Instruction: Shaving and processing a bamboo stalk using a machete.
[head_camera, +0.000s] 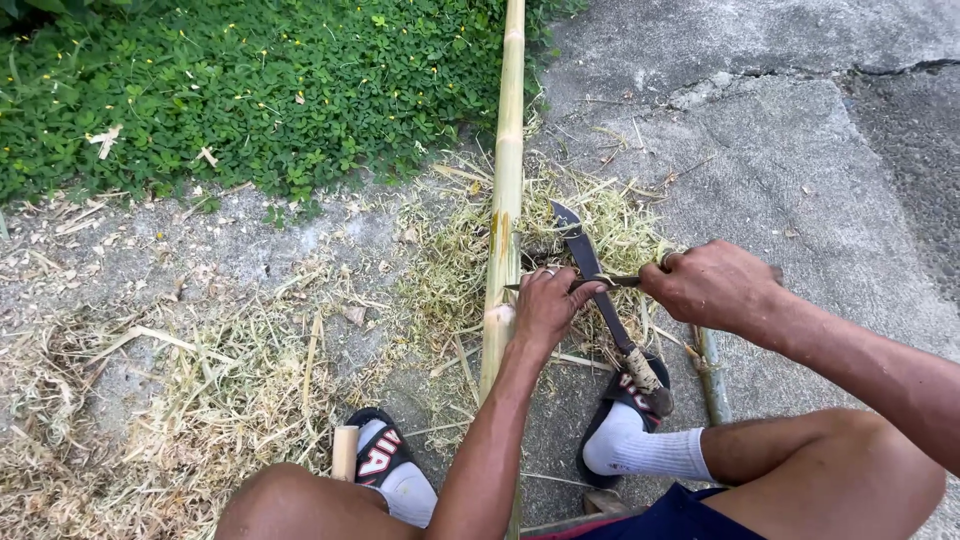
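Left hand (545, 305) pinches a thin sliver (620, 282) just beside the bamboo pole (507, 200); right hand (712, 285) is clenched on the sliver's other end. It lies across the knife (590, 275) (handle pinned under a sandal). Suggest even pull, shallow angle, fingers clear of the edge.

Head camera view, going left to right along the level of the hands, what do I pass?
Straw and shavings on the ground → bamboo pole → left hand → long knife → right hand → bare concrete.
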